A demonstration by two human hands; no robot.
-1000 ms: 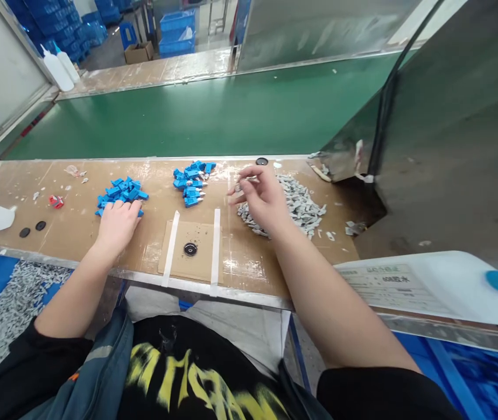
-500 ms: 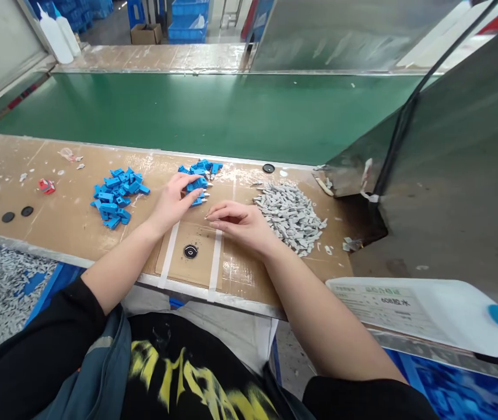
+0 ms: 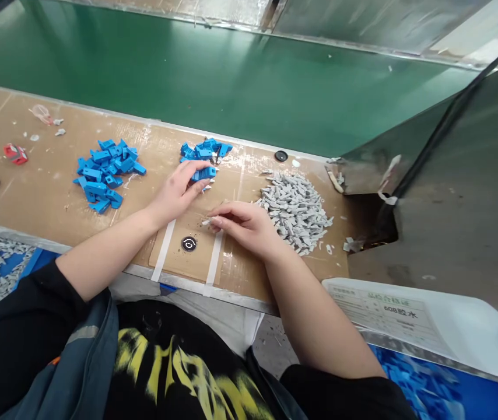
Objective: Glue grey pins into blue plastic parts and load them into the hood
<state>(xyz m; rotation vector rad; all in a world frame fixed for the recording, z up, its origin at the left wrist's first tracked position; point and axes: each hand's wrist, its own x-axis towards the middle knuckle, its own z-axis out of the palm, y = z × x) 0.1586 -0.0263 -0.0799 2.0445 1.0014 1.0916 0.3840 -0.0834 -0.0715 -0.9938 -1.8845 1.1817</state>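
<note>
My left hand is closed around blue plastic pieces, and small pale tips stick out at their right ends. The palm and fingers hide part of them. To the right and a little nearer me, my right hand pinches a small light-grey plastic piece between thumb and fingertips. Below the fingers, a black round cap with a dark wet-looking middle lies on a cardboard pad. A heap of grey plastic pieces lies right of my right hand.
One pile of blue pieces lies at left, a smaller cluster beyond my left hand. A green conveyor belt runs behind the bench. At right stand a metal panel and a white jug. A black cap lies near the belt.
The view has tilted down and shifted. My right fingertips have come nearer the black cap, with the grey piece now showing in them. My left hand keeps its grip on the blue pieces.
</note>
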